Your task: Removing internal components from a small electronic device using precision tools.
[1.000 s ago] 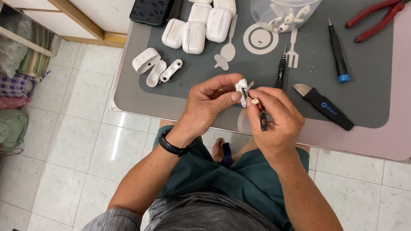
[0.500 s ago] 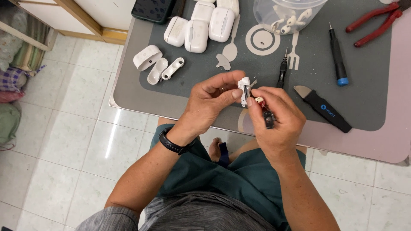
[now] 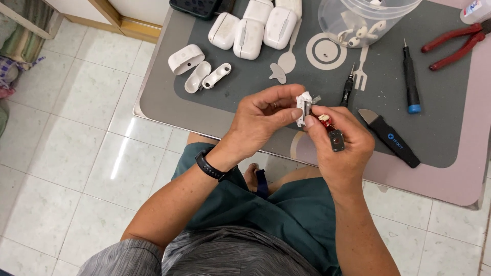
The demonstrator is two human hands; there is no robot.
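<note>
My left hand [image 3: 263, 115] pinches a small white plastic earbud-case part [image 3: 305, 105] between thumb and fingers, above the near edge of the grey mat [image 3: 204, 102]. My right hand [image 3: 340, 148] meets it from the right and grips a small tool with a red and dark handle [image 3: 331, 132], its tip against the white part. A black band sits on my left wrist [image 3: 209, 166]. Both hands hover over the table's front edge, above my lap.
Opened white case halves [image 3: 197, 69] lie at the mat's left; three closed white cases [image 3: 253, 30] at the back. A clear tub of earbuds [image 3: 358, 20], two screwdrivers [image 3: 409, 76], a black pry tool [image 3: 391, 138] and red pliers [image 3: 455, 43] lie to the right.
The hands stay together on the white part; the fingers shift slightly and the right hand's tool turns a little. The view has drifted slightly.
</note>
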